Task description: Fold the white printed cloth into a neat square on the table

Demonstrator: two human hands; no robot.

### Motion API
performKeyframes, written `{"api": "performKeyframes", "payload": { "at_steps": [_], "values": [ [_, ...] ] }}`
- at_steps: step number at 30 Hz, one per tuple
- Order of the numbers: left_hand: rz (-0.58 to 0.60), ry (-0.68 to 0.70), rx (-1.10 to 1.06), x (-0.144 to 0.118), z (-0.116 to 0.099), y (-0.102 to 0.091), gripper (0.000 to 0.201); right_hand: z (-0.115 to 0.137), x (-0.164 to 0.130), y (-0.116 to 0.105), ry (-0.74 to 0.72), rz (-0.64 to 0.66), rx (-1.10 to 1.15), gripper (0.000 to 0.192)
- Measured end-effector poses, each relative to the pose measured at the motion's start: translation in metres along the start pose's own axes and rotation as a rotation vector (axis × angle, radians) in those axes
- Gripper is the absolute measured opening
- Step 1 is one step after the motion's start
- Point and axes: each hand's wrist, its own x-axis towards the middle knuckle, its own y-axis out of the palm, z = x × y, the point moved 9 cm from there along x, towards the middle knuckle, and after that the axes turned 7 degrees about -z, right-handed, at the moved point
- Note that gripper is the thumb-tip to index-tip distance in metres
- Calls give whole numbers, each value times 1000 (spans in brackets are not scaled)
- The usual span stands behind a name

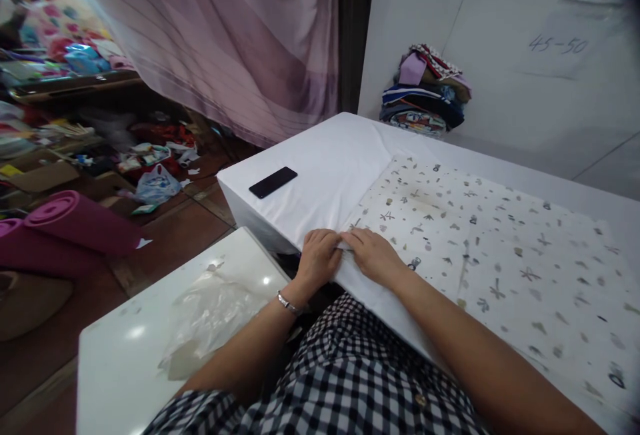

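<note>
A white cloth printed with small grey and brown motifs lies spread over the white-covered table. My left hand is closed at the cloth's near left corner, by the table's front edge, with a bracelet on its wrist. Right beside it, my right hand pinches the same corner, its fingertips almost meeting those of the left. The bit of cloth between the fingers is mostly hidden. A black phone rests flat on the table, beyond my left hand.
At the table's far side, folded clothes are stacked against a pale wall. A lower white table at left holds a crumpled clear plastic bag. Pink rolled mats and boxes fill the floor at left, near a hanging pink curtain.
</note>
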Motion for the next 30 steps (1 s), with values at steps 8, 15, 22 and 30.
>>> {"api": "performKeyframes", "payload": {
  "at_steps": [8, 15, 22, 30],
  "values": [
    [108, 3, -77, 9, 11, 8, 21, -2, -8, -5, -16, 33, 76, 48],
    [238, 94, -127, 16, 9, 10, 16, -3, -13, -8, -49, 33, 61, 31],
    [294, 106, -125, 17, 10, 13, 18, 2, -10, -10, -105, -22, 36, 23],
    [294, 121, -126, 17, 8, 12, 19, 6, -5, -9, -17, -59, 2, 19]
  ]
}}
